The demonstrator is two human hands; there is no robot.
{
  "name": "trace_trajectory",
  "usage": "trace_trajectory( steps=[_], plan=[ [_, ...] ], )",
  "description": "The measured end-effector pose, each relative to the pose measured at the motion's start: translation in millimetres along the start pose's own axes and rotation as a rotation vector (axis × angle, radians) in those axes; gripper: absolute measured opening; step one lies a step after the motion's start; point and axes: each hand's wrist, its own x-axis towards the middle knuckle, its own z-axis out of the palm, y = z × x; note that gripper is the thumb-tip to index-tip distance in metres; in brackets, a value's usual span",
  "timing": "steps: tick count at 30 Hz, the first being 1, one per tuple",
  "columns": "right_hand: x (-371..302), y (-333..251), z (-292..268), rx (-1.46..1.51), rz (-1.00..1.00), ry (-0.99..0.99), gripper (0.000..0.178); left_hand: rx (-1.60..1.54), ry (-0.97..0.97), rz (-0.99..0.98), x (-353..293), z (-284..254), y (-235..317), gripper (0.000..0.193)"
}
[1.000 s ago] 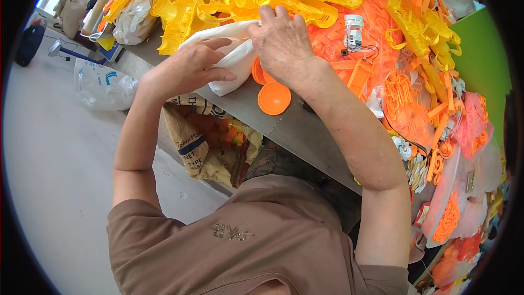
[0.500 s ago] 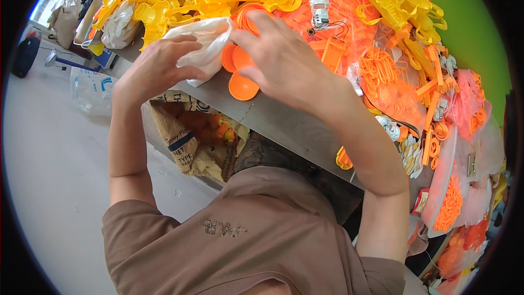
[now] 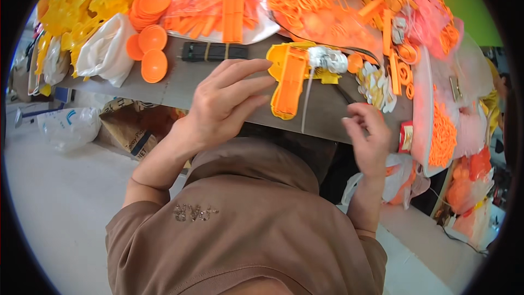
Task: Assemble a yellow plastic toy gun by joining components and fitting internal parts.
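Observation:
My left hand (image 3: pixel 226 101) hovers at the table's front edge, fingers stretched and apart, its tips just left of a yellow plastic shell (image 3: pixel 277 61). An orange rectangular frame (image 3: pixel 292 79) lies on the shell. Beside it sits a white cylindrical part (image 3: pixel 327 60) with a thin pale strip (image 3: pixel 307 98) below. My right hand (image 3: pixel 370 134) is held off the front edge to the right, its fingers loosely bent, with a gap between thumb and forefinger and nothing visible in them. A thin dark object (image 3: pixel 345 94) lies close to its fingertips.
Round orange cups (image 3: pixel 154 65) and a white bag (image 3: pixel 106 52) stand at left, near yellow shells (image 3: pixel 82 5). A black banded bundle (image 3: pixel 213 51) lies behind my left hand. Pale small pieces (image 3: pixel 375 88) and a bin of orange bits (image 3: pixel 423 131) are at right. A paper sack (image 3: pixel 128 131) stands below.
Both hands have left the white bag and orange cups and moved right. My view has swung right, bringing the yellow shell with the orange frame between my hands.

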Motion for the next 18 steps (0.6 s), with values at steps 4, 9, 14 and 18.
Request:
trace_trajectory(
  steps=[4, 9, 14, 18],
  plan=[
    [-22, 17, 32, -0.022, -0.070, 0.064, 0.027, 0.138, 0.024, 0.106, 13, 36, -10, 0.037],
    [-15, 12, 61, -0.120, -0.211, 0.133, 0.033, 0.190, -0.085, 0.051, 15, 56, -23, 0.061],
    [-14, 0, 73, -0.394, -0.139, 0.041, 0.029, 0.207, -0.132, 0.035, 12, 60, -26, 0.070],
    [-21, 7, 75, -0.446, -0.191, 0.061, 0.023, 0.151, -0.081, 0.069, 19, 62, -18, 0.066]
  ],
)
